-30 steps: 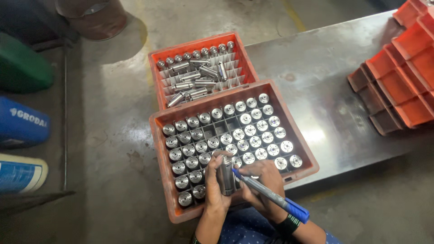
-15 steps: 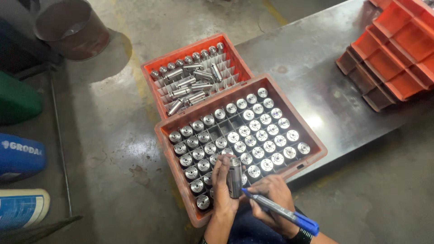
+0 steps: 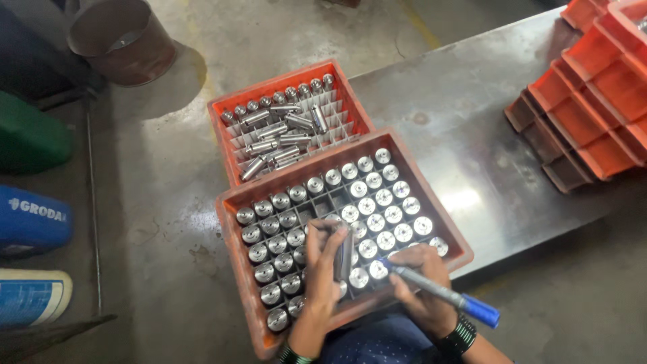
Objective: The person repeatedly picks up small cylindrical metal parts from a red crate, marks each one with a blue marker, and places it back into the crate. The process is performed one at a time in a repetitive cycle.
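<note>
The left hand (image 3: 322,266) grips a metal cylinder (image 3: 344,256) over the crate (image 3: 431,202); at its 3 o'clock, the right hand (image 3: 421,283) holds a blue marker (image 3: 441,293).

A: What's held?

B: One polished steel cylinder (image 3: 343,255), lifted upright over the near orange divided plastic crate (image 3: 236,205), pinched in the left hand (image 3: 322,269).

A: And the other?

B: Grey marker pen with blue cap (image 3: 438,291) in the right hand (image 3: 421,286), lying slanted, tip at the cylinder's lower end, cap pointing away to the right.
</note>
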